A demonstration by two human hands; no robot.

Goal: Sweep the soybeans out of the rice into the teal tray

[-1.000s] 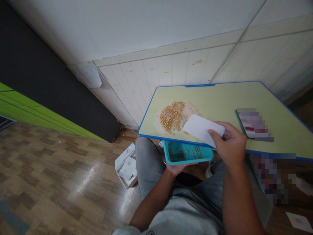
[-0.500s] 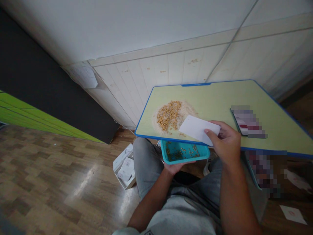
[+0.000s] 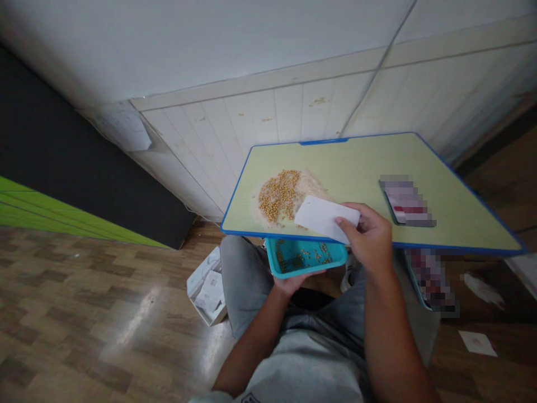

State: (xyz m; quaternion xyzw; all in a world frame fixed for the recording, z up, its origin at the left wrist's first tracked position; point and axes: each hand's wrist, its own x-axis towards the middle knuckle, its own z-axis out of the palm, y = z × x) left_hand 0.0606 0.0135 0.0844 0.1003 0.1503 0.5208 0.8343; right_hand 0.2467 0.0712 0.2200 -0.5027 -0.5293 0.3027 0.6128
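Note:
My right hand (image 3: 369, 232) grips a white card (image 3: 323, 215) between thumb and fingers. The card is held low over the table's near edge, beside a heap of yellow soybean-like beans (image 3: 277, 196) mixed with pale rice-like grains (image 3: 312, 184). Below that edge, my left hand (image 3: 291, 282) supports a teal plastic tray (image 3: 302, 273) from underneath, its fingers mostly hidden. Several beans lie scattered on the tray's floor, mostly towards its left. The table's edge and the card lie over the tray's far side in the view.
The light-green tabletop (image 3: 356, 159) has a blue rim and stands near the white panelled wall (image 3: 251, 120). A blurred-out flat item (image 3: 406, 204) lies on its right side. On the floor are an open white box (image 3: 210, 291) and a sheet of paper (image 3: 477, 343).
The whole view has shifted slightly, so everything appears further left. Card, tray and both hands keep nearly the same places relative to the table.

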